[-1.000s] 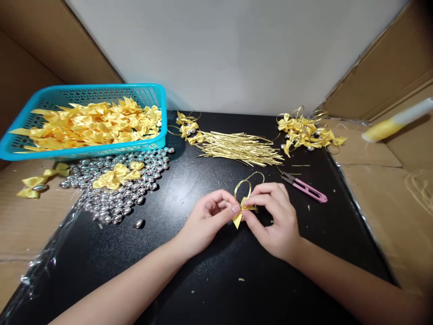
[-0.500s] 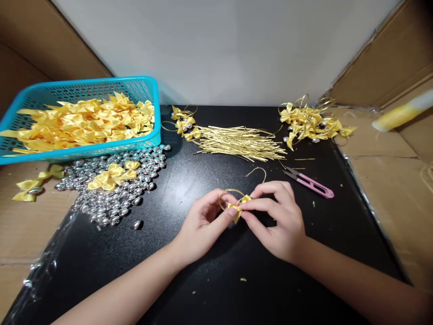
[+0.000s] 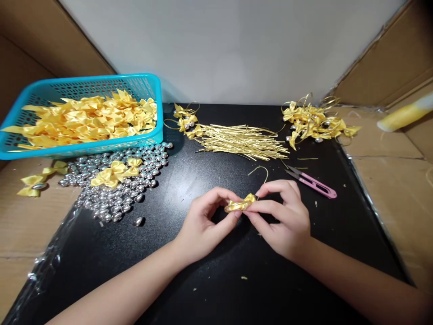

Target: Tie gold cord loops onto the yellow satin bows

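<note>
Between my hands, above the black tabletop, is a yellow ribbon bow [image 3: 249, 199] with a gold cord loop [image 3: 237, 206] lying across it. My left hand [image 3: 208, 221] pinches the left end of the bow between thumb and fingers. From the right, my right hand [image 3: 282, 216] grips the same bow with thumb and fingertips. A thin gold cord end [image 3: 265, 170] curves up behind my right fingers. Fingertips hide part of the bow, and I cannot tell whether a bead is in it.
A turquoise basket [image 3: 160, 108] of yellow bows stands at the left, with silver beads [image 3: 115, 198] in front. Cut gold cords [image 3: 245, 142] lie at the back centre. Pink thread snips [image 3: 314, 184] rest right of my hands. Finished-looking looped bows [image 3: 309, 119] are heaped at back right.
The gold cord loop stood up above the bow and now lies tipped down across it. My fingers have shifted slightly on the bow. The whole view has moved a little.
</note>
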The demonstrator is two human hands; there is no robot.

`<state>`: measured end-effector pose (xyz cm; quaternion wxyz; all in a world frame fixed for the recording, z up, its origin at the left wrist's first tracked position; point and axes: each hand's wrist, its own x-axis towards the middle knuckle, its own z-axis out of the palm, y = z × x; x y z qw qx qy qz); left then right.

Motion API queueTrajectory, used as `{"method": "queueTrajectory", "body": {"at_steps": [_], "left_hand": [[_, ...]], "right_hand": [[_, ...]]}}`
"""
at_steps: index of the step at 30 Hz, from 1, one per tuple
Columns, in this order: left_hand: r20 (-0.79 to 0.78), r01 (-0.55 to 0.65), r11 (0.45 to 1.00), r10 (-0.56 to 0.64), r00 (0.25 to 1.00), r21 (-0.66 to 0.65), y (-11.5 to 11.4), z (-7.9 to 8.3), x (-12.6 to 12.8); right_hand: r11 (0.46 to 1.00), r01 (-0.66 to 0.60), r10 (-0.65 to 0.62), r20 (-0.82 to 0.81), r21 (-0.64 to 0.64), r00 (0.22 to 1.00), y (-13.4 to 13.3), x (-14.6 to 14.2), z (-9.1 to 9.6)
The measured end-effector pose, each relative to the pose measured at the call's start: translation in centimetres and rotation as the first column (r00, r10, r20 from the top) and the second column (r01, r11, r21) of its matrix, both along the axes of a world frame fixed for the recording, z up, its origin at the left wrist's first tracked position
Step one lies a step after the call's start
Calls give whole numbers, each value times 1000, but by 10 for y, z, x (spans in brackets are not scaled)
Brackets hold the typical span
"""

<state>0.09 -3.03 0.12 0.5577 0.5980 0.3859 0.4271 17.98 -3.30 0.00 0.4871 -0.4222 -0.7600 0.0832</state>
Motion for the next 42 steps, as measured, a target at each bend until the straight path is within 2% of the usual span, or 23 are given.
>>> {"method": "queueTrajectory", "body": {"at_steps": [7,17,25,29,32,36,39,42], "left_hand": [[-92,-61,985,77,993,161,-3,-2,-2],[-132,-81,977,108,985,195,-3,-1,0],[-198,-70,932,148,969,355,-2,1,0],[-210,-59,929,143,967,365,-3,1,0],[-196,-51,953,114,974,299,-3,1,1],[-93,-37,997,44,995,72,-2,3,3],[49,-15,992,22,999,-123,1,3,4],[151,19,970,18,988,-244,3,3,2]], "right_hand": [[1000,-16,15,15,12,1000,-1,1,0],[1000,-8,8,7,5,1000,-3,1,4],[999,41,-41,4,8,999,-3,-1,4],[999,48,-48,-2,1,999,-2,-1,3],[999,46,-47,-34,-20,998,-2,-1,1],[999,21,-23,-82,-32,996,0,0,-1],[1000,-23,21,-60,-19,998,0,0,0],[999,-37,36,-21,-40,999,0,-1,2]]}}
